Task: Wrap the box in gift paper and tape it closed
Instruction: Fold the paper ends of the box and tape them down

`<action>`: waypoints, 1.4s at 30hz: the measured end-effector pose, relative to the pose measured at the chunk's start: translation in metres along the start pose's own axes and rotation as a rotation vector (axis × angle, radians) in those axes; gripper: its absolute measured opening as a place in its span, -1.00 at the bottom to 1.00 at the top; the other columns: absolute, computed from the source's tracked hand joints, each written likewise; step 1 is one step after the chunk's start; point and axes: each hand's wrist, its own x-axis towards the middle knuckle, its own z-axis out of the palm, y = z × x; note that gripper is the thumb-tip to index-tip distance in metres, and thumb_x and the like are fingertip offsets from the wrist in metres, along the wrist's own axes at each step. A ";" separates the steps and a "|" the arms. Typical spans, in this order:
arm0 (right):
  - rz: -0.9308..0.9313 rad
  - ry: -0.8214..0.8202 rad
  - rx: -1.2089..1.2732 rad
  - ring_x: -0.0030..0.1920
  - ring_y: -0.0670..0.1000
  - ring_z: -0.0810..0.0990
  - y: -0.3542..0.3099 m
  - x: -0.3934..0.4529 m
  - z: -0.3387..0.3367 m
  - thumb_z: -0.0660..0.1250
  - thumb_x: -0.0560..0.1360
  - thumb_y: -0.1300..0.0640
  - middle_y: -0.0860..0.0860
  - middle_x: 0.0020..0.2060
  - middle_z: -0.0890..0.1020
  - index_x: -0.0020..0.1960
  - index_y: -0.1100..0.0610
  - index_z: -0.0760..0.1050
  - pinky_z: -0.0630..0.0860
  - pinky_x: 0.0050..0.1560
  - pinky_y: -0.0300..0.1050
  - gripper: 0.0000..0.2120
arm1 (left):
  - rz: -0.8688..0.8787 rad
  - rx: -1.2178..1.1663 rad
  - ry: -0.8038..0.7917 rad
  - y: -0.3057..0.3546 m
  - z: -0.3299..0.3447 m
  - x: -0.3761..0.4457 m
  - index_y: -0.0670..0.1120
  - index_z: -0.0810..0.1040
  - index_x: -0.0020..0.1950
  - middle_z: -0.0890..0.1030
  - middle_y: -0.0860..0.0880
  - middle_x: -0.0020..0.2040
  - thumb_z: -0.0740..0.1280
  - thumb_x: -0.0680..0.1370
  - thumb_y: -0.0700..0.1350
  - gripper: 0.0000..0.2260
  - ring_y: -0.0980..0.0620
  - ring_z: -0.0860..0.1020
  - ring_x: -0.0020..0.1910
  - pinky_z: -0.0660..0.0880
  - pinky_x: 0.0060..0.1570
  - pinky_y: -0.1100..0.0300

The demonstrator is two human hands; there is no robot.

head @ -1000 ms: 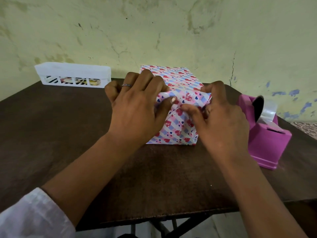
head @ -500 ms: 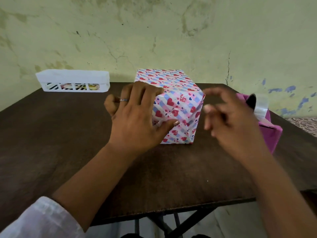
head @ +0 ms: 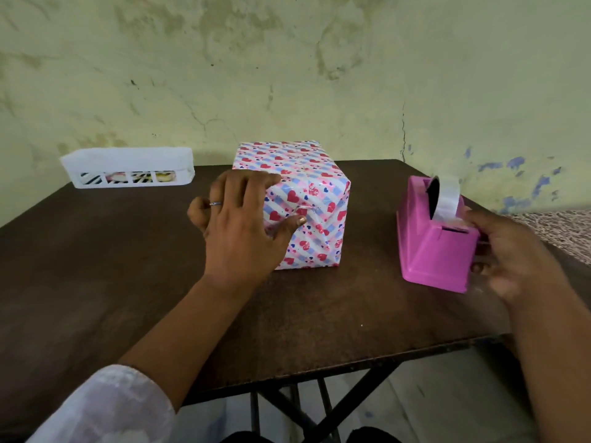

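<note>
left grip [head: 243,225] on heart-print wrapped box [head: 315,199]

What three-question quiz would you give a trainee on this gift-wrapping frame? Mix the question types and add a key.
1. True or false: the left hand rests on the wrapped box, thumb pressed against its near folded face.
2. Which thing is the right hand at?
A. the white basket
B. the pink tape dispenser
C. the table edge
3. Fill in: the white basket stands at the table's far ____ corner.

Key:
1. True
2. B: its fingers are at the dispenser's cutter end, by the tape roll; whether they already pinch tape cannot be told.
3. left
</note>
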 end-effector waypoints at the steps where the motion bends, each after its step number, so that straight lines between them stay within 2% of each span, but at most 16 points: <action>1: 0.022 -0.019 0.008 -0.29 0.01 0.46 0.000 0.002 -0.003 0.34 0.47 0.08 0.01 -0.26 0.52 -0.12 0.05 0.47 0.34 -0.36 -0.15 -0.93 | -0.005 -0.007 -0.011 0.001 -0.001 0.000 -0.01 0.38 0.22 0.48 -0.13 0.23 0.39 0.36 0.21 -0.47 -0.16 0.39 0.25 0.27 0.20 -0.12; 5: 0.035 -0.092 0.108 -0.18 0.02 0.48 0.001 -0.002 -0.003 0.34 0.45 0.20 0.03 -0.19 0.56 -0.16 0.10 0.52 0.39 -0.26 -0.09 -0.97 | -0.020 -0.013 -0.036 0.000 -0.003 0.001 -0.01 0.39 0.22 0.47 -0.13 0.24 0.41 0.36 0.22 -0.46 -0.17 0.39 0.27 0.28 0.21 -0.13; 8: -0.033 -0.144 0.187 -0.14 0.02 0.48 -0.010 0.001 -0.009 0.27 0.49 0.24 -0.01 -0.19 0.59 -0.22 0.08 0.52 0.38 -0.13 -0.05 -0.85 | -0.026 -0.027 -0.039 0.002 -0.005 0.002 -0.07 0.45 0.23 0.48 -0.16 0.24 0.48 0.35 0.16 -0.45 -0.21 0.40 0.26 0.26 0.21 -0.07; 10: -0.101 -0.129 0.224 -0.17 -0.01 0.52 -0.017 0.006 -0.014 0.27 0.49 0.27 -0.03 -0.22 0.60 -0.21 0.07 0.52 0.45 -0.15 -0.09 -0.84 | -0.031 -0.023 -0.052 0.003 -0.006 0.002 -0.08 0.45 0.23 0.47 -0.16 0.25 0.48 0.35 0.15 -0.45 -0.21 0.39 0.27 0.27 0.21 -0.11; 14: -0.225 -0.075 0.364 -0.25 -0.10 0.60 -0.018 0.008 -0.013 0.30 0.42 0.34 -0.05 -0.24 0.63 -0.21 0.08 0.56 0.55 -0.30 -0.23 -0.82 | -0.042 -0.034 -0.060 0.002 -0.005 0.002 -0.06 0.43 0.24 0.45 -0.17 0.26 0.43 0.36 0.20 -0.43 -0.22 0.37 0.28 0.28 0.23 -0.18; 18: -0.350 0.037 0.494 -0.37 -0.20 0.53 -0.010 -0.007 -0.003 0.27 0.44 0.20 -0.07 -0.26 0.56 -0.37 0.05 0.57 0.42 -0.34 -0.26 -0.77 | -0.050 -0.051 -0.068 0.000 -0.005 0.003 -0.04 0.40 0.25 0.43 -0.16 0.27 0.36 0.35 0.24 -0.42 -0.20 0.34 0.28 0.33 0.19 -0.27; 20: -0.439 0.104 0.499 -0.25 -0.12 0.55 -0.003 -0.012 0.004 0.33 0.38 0.15 0.00 -0.20 0.54 -0.49 0.02 0.57 0.44 -0.31 -0.25 -0.73 | -0.052 -0.056 -0.067 0.001 -0.004 0.003 -0.04 0.40 0.25 0.42 -0.16 0.27 0.35 0.35 0.24 -0.42 -0.21 0.34 0.28 0.34 0.19 -0.29; 22: -0.512 0.176 0.481 -0.23 -0.05 0.54 0.002 -0.014 0.008 0.35 0.35 0.22 0.12 -0.17 0.47 -0.52 0.01 0.56 0.49 -0.29 -0.25 -0.71 | -0.051 -0.056 -0.066 0.001 -0.004 0.002 -0.04 0.39 0.25 0.41 -0.16 0.28 0.35 0.35 0.24 -0.42 -0.21 0.33 0.29 0.33 0.20 -0.29; 24: -0.546 0.233 0.392 -0.17 0.04 0.52 0.004 -0.013 0.011 0.34 0.32 0.23 0.20 -0.17 0.44 -0.51 -0.01 0.57 0.50 -0.16 -0.19 -0.73 | -0.051 -0.066 -0.073 0.003 -0.004 0.001 -0.06 0.38 0.27 0.40 -0.18 0.29 0.35 0.36 0.22 -0.42 -0.22 0.31 0.30 0.34 0.23 -0.23; 28: -0.445 0.258 0.319 -0.20 0.06 0.55 0.004 -0.017 0.013 0.37 0.27 0.19 0.27 -0.11 0.52 -0.45 0.06 0.52 0.47 -0.25 -0.15 -0.86 | -0.035 -0.048 -0.102 0.008 -0.007 -0.002 -0.11 0.33 0.33 0.31 -0.18 0.36 0.31 0.39 0.21 -0.38 -0.19 0.19 0.39 0.31 0.23 -0.24; 31: -0.327 0.202 0.217 -0.33 -0.03 0.56 0.002 -0.021 0.008 0.41 0.36 0.20 0.07 -0.21 0.62 -0.32 0.06 0.52 0.44 -0.32 -0.15 -0.87 | 0.058 -0.022 -0.111 0.023 -0.012 -0.007 -0.06 0.19 0.44 0.11 -0.06 0.47 0.26 0.42 0.20 -0.33 -0.16 0.07 0.47 0.25 0.26 -0.34; 33: -0.281 0.160 0.201 -0.26 0.05 0.62 -0.003 -0.021 0.004 0.44 0.36 0.22 0.06 -0.26 0.65 -0.29 0.08 0.57 0.54 -0.24 -0.08 -0.91 | 0.200 -0.085 -0.076 0.052 -0.011 -0.008 -0.05 0.26 0.40 0.24 -0.06 0.43 0.28 0.44 0.13 -0.41 -0.12 0.20 0.42 0.22 0.31 -0.23; 35: -0.283 0.166 0.169 -0.11 0.19 0.65 -0.009 -0.024 0.002 0.46 0.32 0.24 0.12 -0.24 0.67 -0.30 0.11 0.60 0.58 -0.01 0.15 -0.92 | 0.232 -0.214 -0.224 0.089 -0.003 -0.006 -0.02 0.38 0.34 0.41 -0.03 0.33 0.31 0.49 0.10 -0.54 -0.02 0.33 0.35 0.25 0.34 -0.07; 38: -0.350 0.208 0.002 -0.19 0.27 0.64 -0.017 -0.031 0.004 0.43 0.30 0.25 0.23 -0.30 0.65 -0.45 0.08 0.59 0.58 -0.08 0.28 -0.83 | 0.108 -0.419 -0.559 0.131 0.028 -0.006 0.02 0.43 0.33 0.44 0.06 0.29 0.37 0.49 0.04 -0.59 0.09 0.38 0.28 0.29 0.32 0.16; 40: -0.371 0.211 -0.061 -0.25 0.27 0.63 -0.023 -0.036 0.004 0.42 0.29 0.26 0.22 -0.35 0.63 -0.51 0.03 0.59 0.59 -0.18 0.24 -0.76 | 0.047 -0.556 -0.635 0.148 0.049 -0.012 0.01 0.50 0.25 0.52 0.05 0.19 0.39 0.48 -0.02 -0.66 0.07 0.46 0.17 0.41 0.22 0.12; 42: -0.314 0.196 -0.012 -0.44 0.08 0.60 -0.024 -0.037 -0.003 0.43 0.30 0.30 0.06 -0.53 0.58 -0.49 0.13 0.55 0.58 -0.42 -0.06 -0.78 | 0.002 -0.631 -0.609 0.157 0.061 -0.018 -0.01 0.55 0.16 0.58 0.03 0.09 0.39 0.48 -0.04 -0.74 0.04 0.52 0.08 0.47 0.11 0.08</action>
